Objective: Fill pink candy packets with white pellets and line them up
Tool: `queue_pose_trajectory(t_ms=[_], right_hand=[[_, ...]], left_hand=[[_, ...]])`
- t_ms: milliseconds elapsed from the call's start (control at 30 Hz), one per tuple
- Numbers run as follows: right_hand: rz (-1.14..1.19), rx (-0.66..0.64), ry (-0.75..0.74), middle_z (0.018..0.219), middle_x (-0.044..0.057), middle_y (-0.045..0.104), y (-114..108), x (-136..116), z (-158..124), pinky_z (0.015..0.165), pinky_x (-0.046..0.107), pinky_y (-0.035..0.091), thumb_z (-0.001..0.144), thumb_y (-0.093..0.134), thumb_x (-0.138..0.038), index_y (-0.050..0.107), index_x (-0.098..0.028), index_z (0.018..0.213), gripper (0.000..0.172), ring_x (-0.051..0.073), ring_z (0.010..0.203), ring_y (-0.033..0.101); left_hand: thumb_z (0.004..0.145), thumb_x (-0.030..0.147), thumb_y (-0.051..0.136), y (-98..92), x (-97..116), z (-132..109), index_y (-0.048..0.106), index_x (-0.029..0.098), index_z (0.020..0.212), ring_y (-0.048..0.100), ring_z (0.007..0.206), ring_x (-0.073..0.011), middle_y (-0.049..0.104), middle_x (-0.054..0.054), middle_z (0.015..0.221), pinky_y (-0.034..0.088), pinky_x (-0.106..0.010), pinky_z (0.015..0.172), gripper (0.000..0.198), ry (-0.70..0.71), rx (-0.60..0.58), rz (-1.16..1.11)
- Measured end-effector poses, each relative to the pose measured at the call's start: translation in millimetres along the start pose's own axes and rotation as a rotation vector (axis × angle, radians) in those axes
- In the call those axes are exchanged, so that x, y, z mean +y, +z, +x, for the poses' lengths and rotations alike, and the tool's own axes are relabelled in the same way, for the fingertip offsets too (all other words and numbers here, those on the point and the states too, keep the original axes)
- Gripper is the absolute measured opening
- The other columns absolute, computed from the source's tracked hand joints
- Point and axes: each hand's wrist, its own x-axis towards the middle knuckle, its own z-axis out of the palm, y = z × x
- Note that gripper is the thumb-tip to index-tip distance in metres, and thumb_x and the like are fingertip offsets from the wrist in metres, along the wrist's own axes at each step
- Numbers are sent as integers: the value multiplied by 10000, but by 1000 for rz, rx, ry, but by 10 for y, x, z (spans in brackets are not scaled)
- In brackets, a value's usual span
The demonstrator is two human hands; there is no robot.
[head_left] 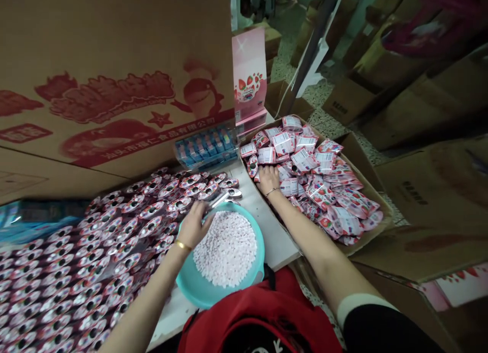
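A teal basin [260, 231] full of small white pellets [229, 246] stands at the table's front edge. Over its upper left rim, my left hand [195, 225] has its fingers closed on a pale, slim object [219, 199] that I cannot make out clearly. My right hand [269, 179] reaches into an open carton [387, 216] heaped with pink and white packets [305, 160]; its fingertips are hidden among them. Rows of upright packs with oval tops [129, 226] cover the table left of the basin.
A large printed cardboard box [114, 89] walls off the back left. Blue packs [206, 149] lie at its foot, beside a pink strawberry box [249, 73]. More cartons [412, 190] stand on the floor at right. A dark pole [314, 43] slants behind the carton.
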Motion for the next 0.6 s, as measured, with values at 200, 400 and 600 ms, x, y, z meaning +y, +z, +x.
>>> queue_pose_trajectory(t_ms=[200, 400, 600], right_hand=[[546, 100, -122, 1207, 135, 546, -199, 243, -438, 997, 442, 379, 752, 592, -204, 498, -174, 1219, 477, 271, 1133, 489], [1169, 102, 120, 1084, 47, 635, -510, 60, -1373, 924, 369, 457, 715, 699, -336, 564, -231, 1090, 412, 213, 992, 586], [1387, -93, 399, 947, -1, 683, -577, -274, -1861, 785, 315, 501, 599, 796, -308, 581, -219, 938, 411, 166, 810, 625]], left_hand=[[893, 306, 379, 327, -319, -821, 534, 215, 1071, 560, 881, -198, 558, -72, 973, 465, -348, 809, 253, -54, -287, -34], [864, 228, 388, 767, -252, -829, 578, 186, 1052, 525, 934, -203, 555, -80, 989, 431, -334, 846, 271, -173, -312, 68], [796, 115, 412, 1235, 189, -668, 569, 162, 946, 527, 946, -176, 568, -75, 988, 427, -305, 870, 222, -49, -303, -135]])
